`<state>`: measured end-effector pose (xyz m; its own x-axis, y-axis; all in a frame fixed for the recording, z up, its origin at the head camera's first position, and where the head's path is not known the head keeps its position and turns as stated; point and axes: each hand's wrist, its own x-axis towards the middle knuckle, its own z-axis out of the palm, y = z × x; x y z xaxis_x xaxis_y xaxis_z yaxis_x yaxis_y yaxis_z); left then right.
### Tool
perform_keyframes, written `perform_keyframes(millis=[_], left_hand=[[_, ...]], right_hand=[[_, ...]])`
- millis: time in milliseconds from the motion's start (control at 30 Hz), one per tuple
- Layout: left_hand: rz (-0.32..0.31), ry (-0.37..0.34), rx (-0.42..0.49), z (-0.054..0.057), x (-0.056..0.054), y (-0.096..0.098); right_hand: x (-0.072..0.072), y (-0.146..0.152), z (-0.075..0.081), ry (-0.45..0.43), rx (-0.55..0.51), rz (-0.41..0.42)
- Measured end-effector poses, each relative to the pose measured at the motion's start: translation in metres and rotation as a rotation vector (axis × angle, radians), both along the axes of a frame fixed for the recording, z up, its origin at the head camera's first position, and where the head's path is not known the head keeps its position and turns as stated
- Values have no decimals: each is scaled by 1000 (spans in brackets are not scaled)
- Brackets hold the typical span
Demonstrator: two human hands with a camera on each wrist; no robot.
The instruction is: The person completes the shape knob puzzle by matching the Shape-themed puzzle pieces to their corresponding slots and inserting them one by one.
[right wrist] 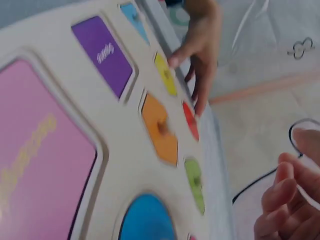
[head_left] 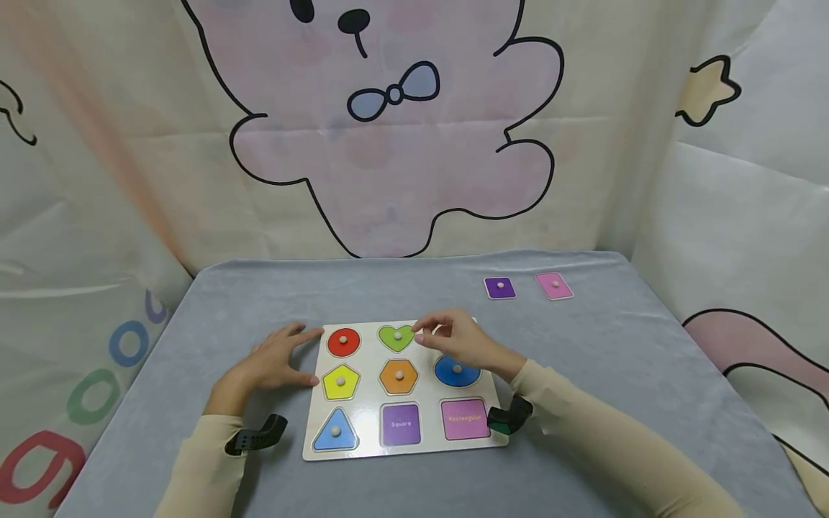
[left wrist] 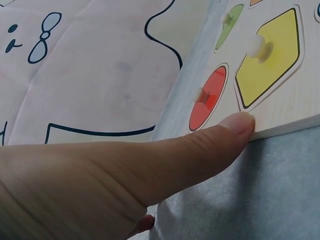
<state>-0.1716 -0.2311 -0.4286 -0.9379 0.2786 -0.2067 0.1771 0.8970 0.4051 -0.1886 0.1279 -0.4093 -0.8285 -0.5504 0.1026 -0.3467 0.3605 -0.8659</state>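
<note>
A white wooden puzzle board [head_left: 369,360] lies flat before me. My left hand [head_left: 275,360] touches its left edge with thumb and index finger spread; in the left wrist view the thumb [left wrist: 200,150] rests at the edge below the yellow pentagon [left wrist: 280,55]. Over the upper right part hovers my right hand [head_left: 463,338], fingers loosely bent and holding nothing, beside the green heart [head_left: 388,338]. It hides the board's top right corner. The blue oval [head_left: 447,374], orange hexagon [head_left: 399,388], red circle [head_left: 343,352] and blue triangle [head_left: 335,442] sit in their slots.
Two knobbed pieces lie on the grey cloth behind the board: a purple square [head_left: 495,293] and a pink rectangle [head_left: 550,293]. In the board's front row, the purple "Square" slot [head_left: 401,435] and pink "Rectangular" slot [head_left: 465,430] show their printed words. A cartoon curtain [head_left: 401,158] hangs behind.
</note>
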Motion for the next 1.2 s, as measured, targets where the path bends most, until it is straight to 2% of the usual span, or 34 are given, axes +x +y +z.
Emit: perform_keyframes(millis=[133, 433, 667, 800, 1000, 1200], left_hand=[[6, -12, -3, -1, 3, -1], [11, 1, 5, -4, 3, -1], [23, -9, 14, -5, 2, 2], [25, -10, 11, -2, 2, 3], [26, -12, 11, 1, 0, 3], [16, -6, 7, 0, -2, 3]], right_hand=[[-12, 14, -7, -49, -15, -54], [-37, 42, -21, -24, 28, -175], [-30, 56, 8, -22, 42, -266], [-46, 70, -1, 9, 32, -304], [-79, 98, -25, -37, 14, -365], [-93, 120, -24, -60, 96, -436]])
